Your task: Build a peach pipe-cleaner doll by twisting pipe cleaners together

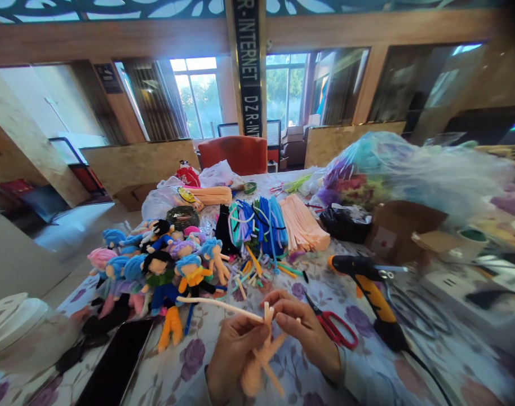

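Observation:
Low in the middle of the head view, my left hand (236, 352) is closed around a peach pipe-cleaner figure (253, 375), thumb and fingers pinching its stems. A long peach stem sticks out from it to the left. My right hand (302, 327) has its fingers closed at the upper end of the same figure, by short upright stem ends. The figure's rounded, wound part hangs below the hands, with loose stems pointing down to the right. Red-handled scissors (336, 327) lie just right of my right hand.
Finished pipe-cleaner dolls (156, 265) crowd the left. Behind my hands lie blue and green pipe cleaners (257, 223), a peach bundle (303, 223) and cut scraps. A yellow-black glue gun (369, 293) with its cable is at right. A phone (116, 361) lies front left; plastic bags (393, 175) fill the back right.

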`<state>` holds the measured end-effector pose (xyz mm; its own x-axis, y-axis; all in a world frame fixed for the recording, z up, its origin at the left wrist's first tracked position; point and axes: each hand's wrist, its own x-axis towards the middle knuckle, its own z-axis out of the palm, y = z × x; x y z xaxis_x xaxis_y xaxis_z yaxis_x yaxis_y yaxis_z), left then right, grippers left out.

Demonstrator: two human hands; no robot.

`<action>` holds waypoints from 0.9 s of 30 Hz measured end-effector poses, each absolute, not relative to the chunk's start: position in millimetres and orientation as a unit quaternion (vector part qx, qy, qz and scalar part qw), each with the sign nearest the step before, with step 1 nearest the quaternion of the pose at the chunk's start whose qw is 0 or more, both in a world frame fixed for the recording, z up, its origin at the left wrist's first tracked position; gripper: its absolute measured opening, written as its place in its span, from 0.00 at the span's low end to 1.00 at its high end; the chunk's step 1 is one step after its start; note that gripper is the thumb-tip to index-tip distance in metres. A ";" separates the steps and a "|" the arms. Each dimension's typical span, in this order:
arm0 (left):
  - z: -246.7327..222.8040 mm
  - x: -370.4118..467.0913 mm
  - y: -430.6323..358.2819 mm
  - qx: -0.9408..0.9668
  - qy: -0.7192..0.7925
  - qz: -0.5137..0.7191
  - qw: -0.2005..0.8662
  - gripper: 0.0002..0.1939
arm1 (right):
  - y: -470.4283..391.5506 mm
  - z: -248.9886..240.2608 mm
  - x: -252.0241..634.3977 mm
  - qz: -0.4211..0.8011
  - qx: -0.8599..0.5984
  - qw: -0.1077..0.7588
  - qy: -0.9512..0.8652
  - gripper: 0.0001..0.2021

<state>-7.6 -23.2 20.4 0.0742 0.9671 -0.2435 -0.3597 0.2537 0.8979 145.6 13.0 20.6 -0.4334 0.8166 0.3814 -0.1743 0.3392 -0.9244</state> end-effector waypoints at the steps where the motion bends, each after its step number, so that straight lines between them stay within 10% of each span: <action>1: 20.2 -7.7 -22.9 0.335 0.450 0.512 0.650 0.10 | 12.2 21.1 145.6 0.521 -0.242 0.476 -0.667 0.16; 27: 18.2 -10.4 -21.1 0.409 0.465 0.441 0.649 0.11 | 20.5 24.4 151.0 0.578 -0.258 0.427 -0.646 0.14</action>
<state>-10.4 -21.1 18.2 0.1777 0.9536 -0.2432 -0.1920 0.2759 0.9418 151.0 20.5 24.4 -0.5035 0.8259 0.2537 -0.1602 0.1993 -0.9668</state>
